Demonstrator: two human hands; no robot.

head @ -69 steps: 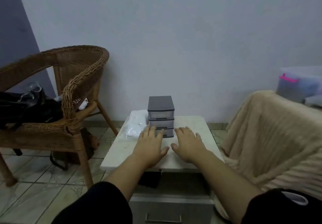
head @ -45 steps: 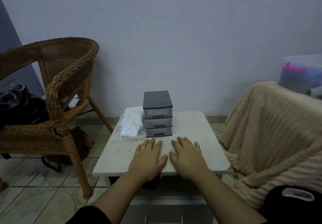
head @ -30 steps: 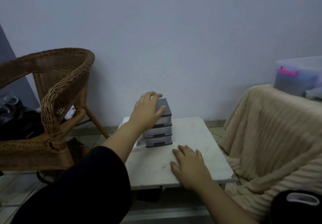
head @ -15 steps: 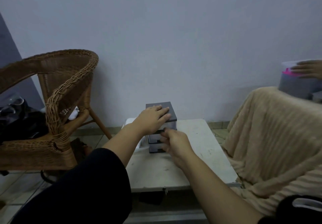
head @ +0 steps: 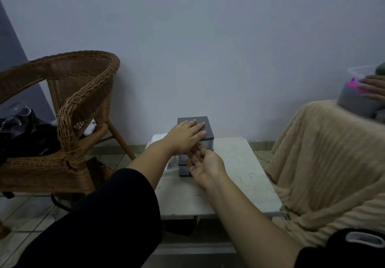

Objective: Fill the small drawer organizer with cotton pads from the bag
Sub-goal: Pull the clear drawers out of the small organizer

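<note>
A small grey three-drawer organizer (head: 206, 127) stands at the back of a low white table (head: 239, 176). My left hand (head: 184, 136) lies flat on its dark top, fingers spread. My right hand (head: 205, 162) is at the organizer's front, palm turned up, fingers stretched against the upper drawers just under my left hand; I cannot see whether they hook a handle. All drawers look closed; the bottom one (head: 183, 172) shows below my hands. The clear bag of white cotton pads (head: 158, 139) lies left of the organizer, mostly hidden behind my left forearm.
A wicker chair (head: 83, 92) with a black bag (head: 25, 136) stands to the left. On the right is a beige blanket-covered seat (head: 323, 163), and another person's hand (head: 374, 87) rests on a plastic box with a pink latch (head: 354, 99).
Both hands lay flat on the table's front. My left hand rose onto the organizer's top, then my right hand moved to the drawer fronts and has now turned palm up.
</note>
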